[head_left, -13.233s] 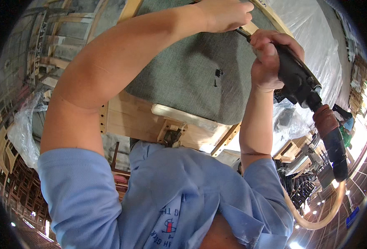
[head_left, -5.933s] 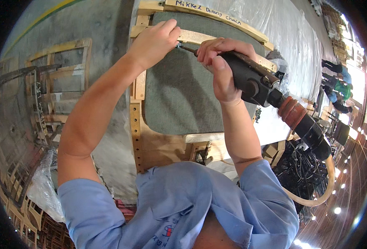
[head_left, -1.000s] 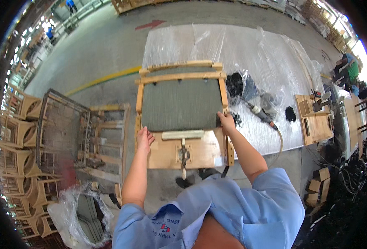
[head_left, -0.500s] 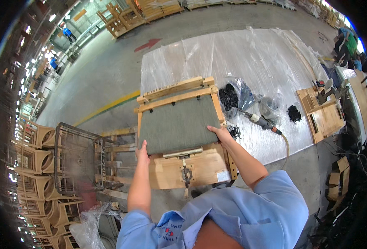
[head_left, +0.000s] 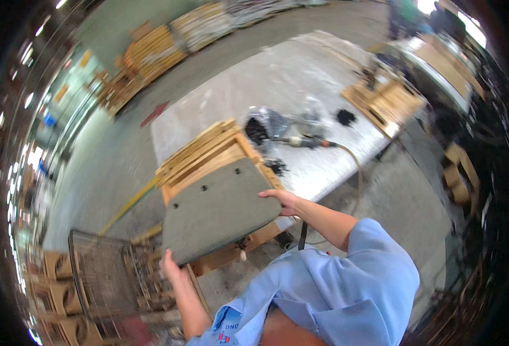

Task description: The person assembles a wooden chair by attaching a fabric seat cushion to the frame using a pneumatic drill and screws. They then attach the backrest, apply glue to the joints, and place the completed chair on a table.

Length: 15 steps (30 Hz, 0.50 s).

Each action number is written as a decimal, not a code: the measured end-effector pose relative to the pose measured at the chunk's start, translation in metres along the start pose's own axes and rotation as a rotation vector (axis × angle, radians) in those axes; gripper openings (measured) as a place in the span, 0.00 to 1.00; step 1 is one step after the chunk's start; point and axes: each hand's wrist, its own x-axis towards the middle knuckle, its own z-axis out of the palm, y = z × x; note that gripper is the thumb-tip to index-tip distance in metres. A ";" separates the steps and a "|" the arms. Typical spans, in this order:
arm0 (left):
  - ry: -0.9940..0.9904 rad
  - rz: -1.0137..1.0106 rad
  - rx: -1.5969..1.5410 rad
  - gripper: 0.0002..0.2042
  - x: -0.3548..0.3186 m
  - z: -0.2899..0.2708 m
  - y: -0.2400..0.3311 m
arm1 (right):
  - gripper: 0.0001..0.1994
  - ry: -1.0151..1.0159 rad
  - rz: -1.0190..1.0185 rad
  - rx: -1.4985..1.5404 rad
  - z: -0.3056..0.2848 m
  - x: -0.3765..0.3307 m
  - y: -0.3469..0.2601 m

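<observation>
Both my hands grip a grey-green padded chair seat (head_left: 220,207) by its opposite sides. My left hand (head_left: 172,269) holds the near left corner, fingers closed on the edge. On the right side my right hand (head_left: 282,202) has its thumb on top, the other fingers mostly hidden beneath. Several small black clips (head_left: 203,188) sit along the seat's far edge. The seat is over the near part of a wooden jig (head_left: 199,167), whose far rails show. Beneath the seat, a toggle clamp (head_left: 241,245) peeks out at the near edge.
Beyond stands a plastic-covered table (head_left: 237,86) with a bag of black parts (head_left: 257,130), loose black piles (head_left: 345,117) and an air screwdriver (head_left: 303,142) on a hose. Another wooden jig (head_left: 381,104) is at its right end. A wire-mesh cart (head_left: 101,277) stands at left.
The seat has come off the jig's far rails, toward me and to the left, with both hands still on it. My view has turned to the right.
</observation>
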 end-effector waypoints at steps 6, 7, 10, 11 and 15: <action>-0.265 0.262 -0.157 0.43 -0.128 0.040 0.067 | 0.47 -0.190 -0.443 -0.126 0.057 -0.166 0.030; -0.394 0.246 -0.313 0.43 -0.139 0.050 0.069 | 0.49 -0.200 -0.527 -0.144 0.073 -0.200 0.032; -0.820 0.211 -0.307 0.40 -0.214 0.118 0.018 | 0.55 -0.163 -0.662 -0.317 0.070 -0.240 0.051; -0.909 0.135 -0.355 0.39 -0.234 0.140 -0.001 | 0.55 -0.118 -0.699 -0.450 0.064 -0.259 0.056; -1.184 0.033 -0.400 0.35 -0.247 0.195 -0.037 | 0.51 -0.398 -0.944 -0.052 -0.045 -0.351 0.043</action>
